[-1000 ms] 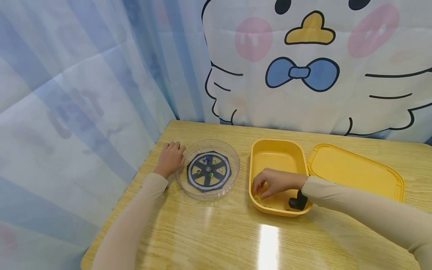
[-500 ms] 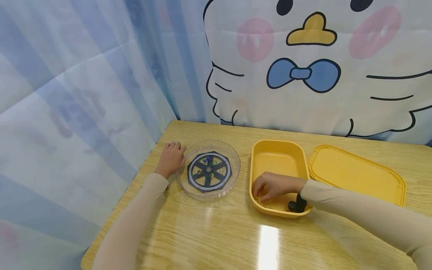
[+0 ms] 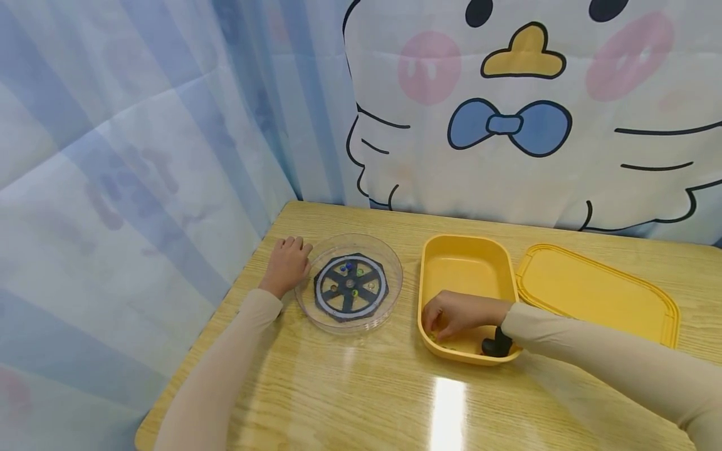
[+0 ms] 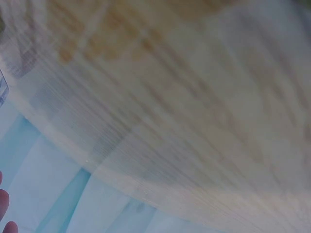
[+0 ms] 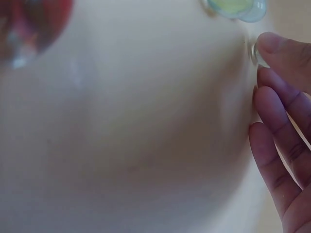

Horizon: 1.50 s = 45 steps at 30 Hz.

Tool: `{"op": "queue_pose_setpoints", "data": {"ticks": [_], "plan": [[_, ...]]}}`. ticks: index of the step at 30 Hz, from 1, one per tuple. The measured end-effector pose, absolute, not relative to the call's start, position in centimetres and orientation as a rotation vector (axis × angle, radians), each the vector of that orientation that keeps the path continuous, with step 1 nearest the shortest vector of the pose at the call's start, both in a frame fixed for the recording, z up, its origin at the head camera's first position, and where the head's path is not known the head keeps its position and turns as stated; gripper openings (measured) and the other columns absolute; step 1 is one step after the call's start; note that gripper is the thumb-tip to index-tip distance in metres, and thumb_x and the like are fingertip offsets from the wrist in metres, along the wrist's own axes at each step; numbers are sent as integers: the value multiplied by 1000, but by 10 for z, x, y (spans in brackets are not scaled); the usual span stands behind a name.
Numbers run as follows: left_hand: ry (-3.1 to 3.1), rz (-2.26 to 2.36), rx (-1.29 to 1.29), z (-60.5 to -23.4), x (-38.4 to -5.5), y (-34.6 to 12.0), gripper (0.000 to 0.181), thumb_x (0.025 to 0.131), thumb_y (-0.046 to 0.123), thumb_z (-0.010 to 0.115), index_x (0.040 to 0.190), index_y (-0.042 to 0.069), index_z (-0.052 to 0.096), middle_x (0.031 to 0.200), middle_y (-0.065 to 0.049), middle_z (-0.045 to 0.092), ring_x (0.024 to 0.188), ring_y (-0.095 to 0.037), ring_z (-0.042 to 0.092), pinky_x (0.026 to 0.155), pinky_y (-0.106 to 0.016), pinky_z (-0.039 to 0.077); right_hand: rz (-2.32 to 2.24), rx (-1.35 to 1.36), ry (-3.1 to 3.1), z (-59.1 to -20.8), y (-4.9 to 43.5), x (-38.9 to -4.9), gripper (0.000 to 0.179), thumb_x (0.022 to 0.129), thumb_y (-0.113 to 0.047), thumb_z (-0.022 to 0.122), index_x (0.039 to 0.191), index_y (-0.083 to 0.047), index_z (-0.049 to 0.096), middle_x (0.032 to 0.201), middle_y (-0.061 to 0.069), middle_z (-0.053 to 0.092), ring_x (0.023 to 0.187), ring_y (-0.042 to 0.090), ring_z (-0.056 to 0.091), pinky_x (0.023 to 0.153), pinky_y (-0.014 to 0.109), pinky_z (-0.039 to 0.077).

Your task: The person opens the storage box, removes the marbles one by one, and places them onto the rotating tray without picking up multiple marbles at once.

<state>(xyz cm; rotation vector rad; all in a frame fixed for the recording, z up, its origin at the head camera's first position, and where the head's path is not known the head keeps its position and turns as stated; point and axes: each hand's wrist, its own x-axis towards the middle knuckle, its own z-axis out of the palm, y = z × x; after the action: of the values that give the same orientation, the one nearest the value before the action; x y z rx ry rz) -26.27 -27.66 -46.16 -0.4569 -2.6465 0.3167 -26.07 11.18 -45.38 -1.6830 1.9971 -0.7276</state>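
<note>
My right hand (image 3: 459, 311) reaches into the near left corner of a yellow bin (image 3: 465, 237). In the right wrist view its thumb and index finger pinch a small clear glass marble (image 5: 255, 54), mostly hidden by the thumb, against the bin's wall. Another marble with a yellow-green core (image 5: 231, 5) lies close by, and a red one (image 5: 31, 26) shows large at the upper left. My left hand (image 3: 286, 266) rests at the left side of a clear round dish (image 3: 398, 275), fingers loosely bent. In the left wrist view a few fingertips (image 4: 4, 201) show beside its transparent wall.
Inside the dish is a dark spoked wheel pattern (image 3: 340, 275) with several marbles, including a blue one (image 3: 349, 267). A yellow lid (image 3: 592, 294) lies right of the bin. A patterned curtain (image 3: 507, 175) hangs behind the wooden table (image 3: 361, 394).
My right hand has dipped slightly lower into the bin's near left corner, its thumb and fingers drawing closer together. The left hand keeps its place at the dish.
</note>
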Motion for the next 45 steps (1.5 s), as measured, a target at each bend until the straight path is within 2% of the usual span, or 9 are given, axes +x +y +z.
{"op": "queue_pose_setpoints", "data": {"ticks": [15,29,39,45], "plan": [[-2652,298,-456,-460,-262,-276,15,89,13,55,99,6,63,90,-13,57,83,-28,56,78,-42,45,-681,-1667,2002,-453,110,-259,11,74,-7,75,80,-14,71,81,-5,68,71,0,55,66,15,48],[-2680,298,-440,-461,-263,-276,15,89,15,55,100,7,63,92,-13,57,86,-29,56,81,-43,45,-668,-1696,2035,-452,113,-263,9,76,-10,75,82,-16,71,81,-6,68,71,0,58,65,15,50],[-2662,298,-448,-461,-262,-276,15,89,15,56,99,7,63,90,-13,58,84,-28,56,79,-43,45,-693,-1704,2099,-433,118,-268,11,74,-7,76,83,-12,72,82,-4,69,74,1,59,69,18,52],[-2661,307,-445,-461,-263,-276,15,88,15,58,100,7,64,91,-13,58,84,-29,57,78,-43,45,-682,-1670,2137,-416,120,-272,11,77,-8,74,87,-12,74,86,-3,70,77,3,61,71,22,53]]}}
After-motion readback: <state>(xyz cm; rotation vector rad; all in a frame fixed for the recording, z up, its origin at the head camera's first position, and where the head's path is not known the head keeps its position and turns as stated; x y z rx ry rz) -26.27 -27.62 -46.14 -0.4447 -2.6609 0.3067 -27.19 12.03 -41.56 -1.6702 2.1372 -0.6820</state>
